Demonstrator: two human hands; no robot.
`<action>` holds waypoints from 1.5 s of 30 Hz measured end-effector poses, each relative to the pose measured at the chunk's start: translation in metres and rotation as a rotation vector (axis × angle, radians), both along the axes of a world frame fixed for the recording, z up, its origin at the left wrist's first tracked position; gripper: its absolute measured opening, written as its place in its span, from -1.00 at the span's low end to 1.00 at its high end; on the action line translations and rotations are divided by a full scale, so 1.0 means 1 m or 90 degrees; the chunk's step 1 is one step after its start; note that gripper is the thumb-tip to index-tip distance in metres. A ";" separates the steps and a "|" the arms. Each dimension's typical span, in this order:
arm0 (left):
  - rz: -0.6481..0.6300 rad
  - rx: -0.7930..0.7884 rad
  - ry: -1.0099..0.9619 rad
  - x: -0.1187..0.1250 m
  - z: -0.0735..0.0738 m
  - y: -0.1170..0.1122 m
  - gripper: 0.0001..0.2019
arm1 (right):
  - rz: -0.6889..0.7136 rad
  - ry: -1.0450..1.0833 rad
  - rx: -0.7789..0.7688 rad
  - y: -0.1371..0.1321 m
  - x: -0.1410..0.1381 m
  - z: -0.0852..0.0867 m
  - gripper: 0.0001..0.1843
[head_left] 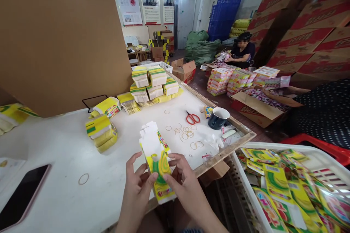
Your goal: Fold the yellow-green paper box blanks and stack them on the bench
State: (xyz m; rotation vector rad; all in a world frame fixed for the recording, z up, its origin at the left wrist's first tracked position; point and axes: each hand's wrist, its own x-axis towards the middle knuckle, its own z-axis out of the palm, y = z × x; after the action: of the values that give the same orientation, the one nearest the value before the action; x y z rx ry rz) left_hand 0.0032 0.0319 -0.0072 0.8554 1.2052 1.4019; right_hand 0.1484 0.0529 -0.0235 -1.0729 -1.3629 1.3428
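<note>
Flat carton (pixel 157 164) held over worktop (pixel 68 153) edge, long axis near-upright, top tilted left, left hand (pixel 136 185) and right hand (pixel 183 182) fingers pinching lower half

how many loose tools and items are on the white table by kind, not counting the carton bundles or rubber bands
scissors: 1, red handles
cup: 1, dark blue
phone: 1, face up at the near left edge
flat carton: 1, held over the table by the left hand and right hand
total: 4
</note>
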 end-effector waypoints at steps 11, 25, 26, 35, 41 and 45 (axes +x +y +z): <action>-0.265 -0.060 -0.073 -0.005 0.006 -0.019 -0.61 | 0.156 -0.067 0.089 0.009 0.028 0.012 -0.69; -0.193 -0.019 0.038 -0.002 -0.008 -0.012 -0.68 | 0.086 -0.036 0.114 0.008 0.039 0.014 -0.71; -0.189 -0.010 0.065 -0.001 -0.009 -0.012 -0.71 | 0.120 -0.048 0.085 0.007 0.038 0.016 -0.75; -0.243 -0.041 0.025 0.005 0.003 -0.016 -0.64 | 0.091 -0.342 0.054 0.010 0.027 0.008 -0.69; -0.221 -0.069 -0.003 0.009 0.003 -0.017 -0.62 | 0.091 -0.354 0.083 0.008 0.023 0.003 -0.60; -0.208 -0.066 0.025 0.009 0.005 -0.014 -0.62 | 0.054 -0.348 0.078 0.009 0.025 0.003 -0.62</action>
State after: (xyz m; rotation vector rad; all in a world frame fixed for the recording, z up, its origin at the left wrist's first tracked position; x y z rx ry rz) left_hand 0.0117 0.0182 -0.0025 0.9619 1.1000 1.0550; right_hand 0.1735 0.0614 -0.0208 -1.3692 -1.8782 1.0437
